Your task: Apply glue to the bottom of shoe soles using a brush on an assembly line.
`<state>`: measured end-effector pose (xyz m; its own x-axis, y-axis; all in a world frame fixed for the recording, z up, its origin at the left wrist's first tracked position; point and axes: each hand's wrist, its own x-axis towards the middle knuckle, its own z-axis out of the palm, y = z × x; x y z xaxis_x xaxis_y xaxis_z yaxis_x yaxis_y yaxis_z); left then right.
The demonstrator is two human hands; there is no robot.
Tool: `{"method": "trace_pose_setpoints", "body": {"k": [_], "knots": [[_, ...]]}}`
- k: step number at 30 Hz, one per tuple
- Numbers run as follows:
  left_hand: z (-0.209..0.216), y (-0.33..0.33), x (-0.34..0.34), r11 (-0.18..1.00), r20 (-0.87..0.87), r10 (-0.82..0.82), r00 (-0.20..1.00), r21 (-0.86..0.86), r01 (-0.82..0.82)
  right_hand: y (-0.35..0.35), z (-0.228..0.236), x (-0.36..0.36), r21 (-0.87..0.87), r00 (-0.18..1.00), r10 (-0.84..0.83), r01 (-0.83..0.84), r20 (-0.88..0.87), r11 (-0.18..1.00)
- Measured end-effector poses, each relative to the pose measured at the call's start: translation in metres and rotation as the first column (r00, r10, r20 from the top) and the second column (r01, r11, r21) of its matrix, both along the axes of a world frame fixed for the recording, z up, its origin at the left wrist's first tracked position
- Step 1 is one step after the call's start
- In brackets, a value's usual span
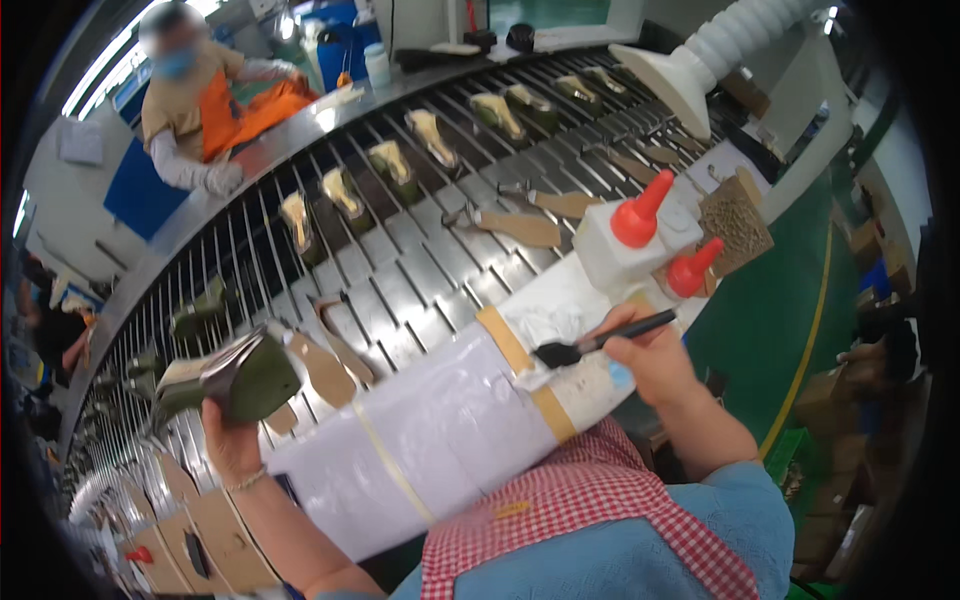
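Note:
My left hand [232, 440] grips an olive-green shoe upper [262, 378] at the left, held up beside the rack with its pale underside partly showing. My right hand [652, 362] is closed around the black handle of a brush [638, 328]. The dark bristles rest at a crumpled white cloth or sheet [552, 318] on the plastic-covered work board [420, 420]; whether they touch it I cannot tell. Just beyond my right hand stands a white bottle [608, 250] with a red cone nozzle, and a second red nozzle [694, 268] is beside it.
A curved conveyor of metal rods [420, 320] carries several green uppers [432, 138] and tan soles [518, 228]. A white extraction hose with hood [680, 85] hangs at the upper right. Across the conveyor sits a person in an orange apron [225, 115]. Cardboard pieces [200, 545] stand at lower left.

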<state>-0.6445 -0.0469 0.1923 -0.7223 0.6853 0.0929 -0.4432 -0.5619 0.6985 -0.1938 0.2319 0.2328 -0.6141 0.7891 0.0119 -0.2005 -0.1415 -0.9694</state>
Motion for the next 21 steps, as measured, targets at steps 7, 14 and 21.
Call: {"method": "trace_pose_setpoints", "body": {"k": [7,14,21], "knots": [[-0.035,0.068,0.152,0.954,0.176,-0.249,0.952,-0.128,0.273,0.049,0.029,0.088,0.591,0.895,-0.369,0.160,0.251,0.791],[-0.028,0.105,0.242,0.895,-0.261,-0.034,0.965,-0.438,-0.087,0.098,-0.015,0.115,0.695,0.701,-0.493,-0.005,0.515,0.719],[-0.023,0.115,0.269,0.841,-0.410,-0.013,0.912,-0.499,-0.212,0.113,-0.049,0.114,0.640,0.613,-0.418,-0.191,0.670,0.745]]}}
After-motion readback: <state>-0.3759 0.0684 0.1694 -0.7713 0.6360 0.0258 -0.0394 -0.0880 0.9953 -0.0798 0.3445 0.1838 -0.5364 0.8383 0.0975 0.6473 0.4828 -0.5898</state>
